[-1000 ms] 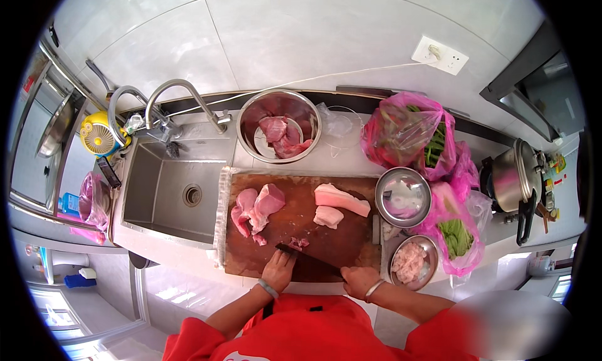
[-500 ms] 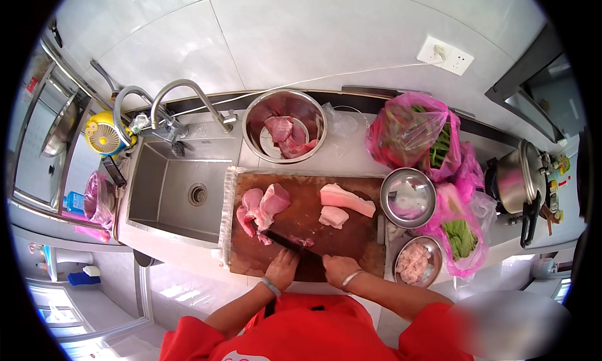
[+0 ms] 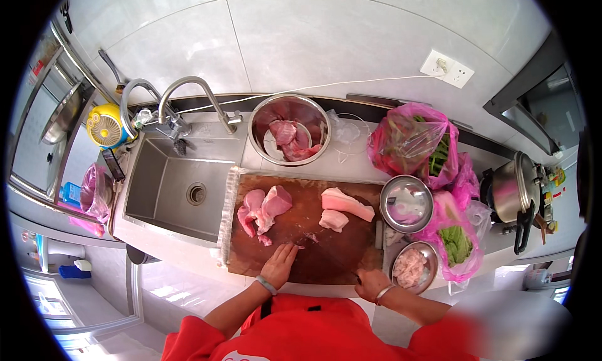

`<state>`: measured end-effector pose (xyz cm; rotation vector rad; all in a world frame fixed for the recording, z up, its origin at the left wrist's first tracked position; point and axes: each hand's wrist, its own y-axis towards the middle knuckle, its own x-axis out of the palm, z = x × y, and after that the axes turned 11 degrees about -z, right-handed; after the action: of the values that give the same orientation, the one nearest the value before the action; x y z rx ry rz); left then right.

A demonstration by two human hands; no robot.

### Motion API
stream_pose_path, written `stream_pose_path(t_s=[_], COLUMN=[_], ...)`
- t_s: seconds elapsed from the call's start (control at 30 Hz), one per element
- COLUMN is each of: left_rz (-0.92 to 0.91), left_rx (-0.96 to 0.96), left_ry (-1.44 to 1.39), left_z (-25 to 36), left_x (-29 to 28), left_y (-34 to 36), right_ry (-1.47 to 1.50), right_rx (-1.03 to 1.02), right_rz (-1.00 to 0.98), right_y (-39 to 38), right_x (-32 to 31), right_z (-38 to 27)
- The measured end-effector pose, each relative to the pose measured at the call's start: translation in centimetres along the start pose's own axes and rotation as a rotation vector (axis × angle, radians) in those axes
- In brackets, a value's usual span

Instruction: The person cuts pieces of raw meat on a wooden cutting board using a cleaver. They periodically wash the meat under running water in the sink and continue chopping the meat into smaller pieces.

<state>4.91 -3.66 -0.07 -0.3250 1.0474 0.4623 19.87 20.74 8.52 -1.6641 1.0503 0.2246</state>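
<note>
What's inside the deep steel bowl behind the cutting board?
The deep steel bowl holds raw red meat, and some bare bottom shows beside it. Whatever lies directly under the meat is covered and cannot be seen.

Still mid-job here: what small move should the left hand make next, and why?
I'd probably nudge the small meat scraps over toward the large pink meat with the left hand: its outstretched fingertips are already close beside them, and they lie apart from the bigger pieces on the cutting board.
</note>
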Motion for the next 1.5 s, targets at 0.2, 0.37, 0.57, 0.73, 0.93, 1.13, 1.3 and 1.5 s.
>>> stream_pose_path(t_s=[0.2,0.37,0.57,0.73,0.93,1.13,1.3,1.5], left_rz=[0.076,0.067,0.074,0.054,0.033,-0.018,-0.036,-0.047], left_rx=[-0.023,0.025,0.026,0.016,-0.010,-0.028,-0.030,-0.006], left_ry=[-0.037,0.014,0.033,0.042,0.045,0.018,0.003,0.042], left_z=[-0.4,-0.6,-0.5,-0.7,-0.5,-0.7,-0.6,-0.9], left_x=[0.6,0.6,1.1,1.1,0.6,0.7,0.5,0.7], left_y=[-0.3,-0.5,-0.4,-0.7,-0.4,-0.5,-0.5,-0.6], right_ry=[0.001,-0.071,-0.133,-0.188,-0.224,-0.241,-0.225,-0.139], right_rx=[-0.142,-0.151,-0.152,-0.170,-0.210,-0.200,-0.191,-0.162], right_rz=[0.002,-0.031,-0.054,-0.111,-0.142,-0.193,-0.226,-0.271], right_y=[0.5,1.0,1.5,2.5,3.4,3.4,3.6,5.3], right_x=[0.9,0.1,-1.4,-3.2,-4.5,-5.6,-5.0,-3.6], right_z=[-1.3,-1.6,-1.2,-1.0,-0.9,-1.2,-1.0,-2.6])
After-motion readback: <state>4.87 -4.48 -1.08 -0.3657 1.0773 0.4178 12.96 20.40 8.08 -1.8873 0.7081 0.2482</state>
